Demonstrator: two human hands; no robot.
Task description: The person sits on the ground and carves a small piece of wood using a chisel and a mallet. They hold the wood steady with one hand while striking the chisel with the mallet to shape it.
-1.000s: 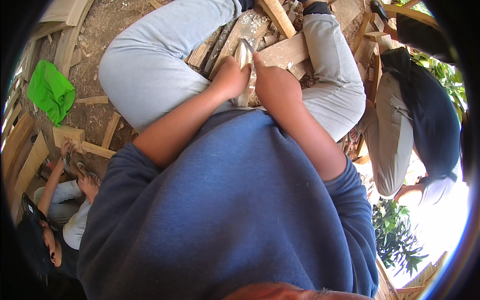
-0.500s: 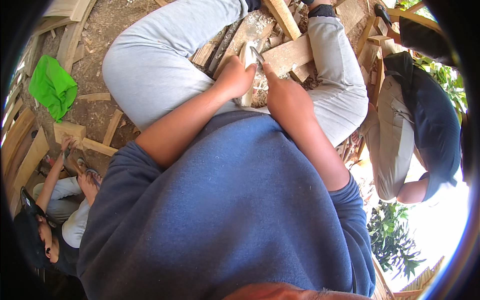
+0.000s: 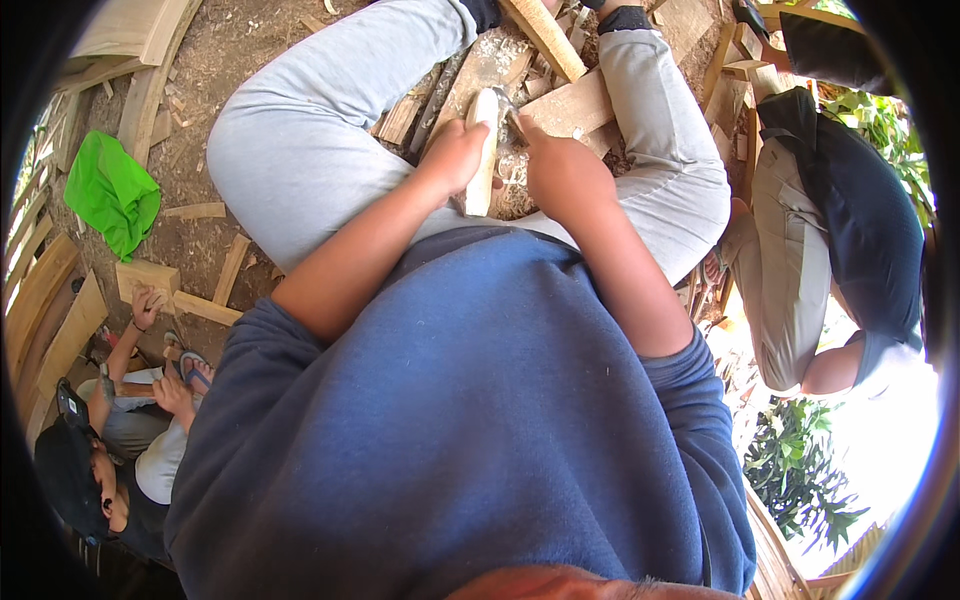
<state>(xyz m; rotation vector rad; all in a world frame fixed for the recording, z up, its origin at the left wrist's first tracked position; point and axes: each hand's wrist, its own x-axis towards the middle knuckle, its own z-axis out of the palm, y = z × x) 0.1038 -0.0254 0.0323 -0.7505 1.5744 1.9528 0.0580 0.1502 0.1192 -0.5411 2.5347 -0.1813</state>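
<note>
My left hand [image 3: 456,158] is wrapped round a pale, whittled piece of wood [image 3: 483,165], which stands nearly lengthwise before me with its rounded end away from me. Close to its right side, my right hand [image 3: 568,172] is closed on a knife [image 3: 506,103]. The index finger stretches toward the blade, and the handle is hidden inside the fist. The blade's tip lies beside the far end of the wood; I cannot tell whether they touch.
Planks [image 3: 570,105] and shavings lie between my legs. A bright green cloth [image 3: 112,195] rests on the ground at left. Near it, a co-worker [image 3: 120,460] sits with a hammer-like tool and a wood block [image 3: 148,280]. Another person [image 3: 850,220] is close at right.
The piece of wood has turned, showing more of its broad face, and my right hand has shifted slightly left with the knife. The co-worker's tool at left has dropped away from the block.
</note>
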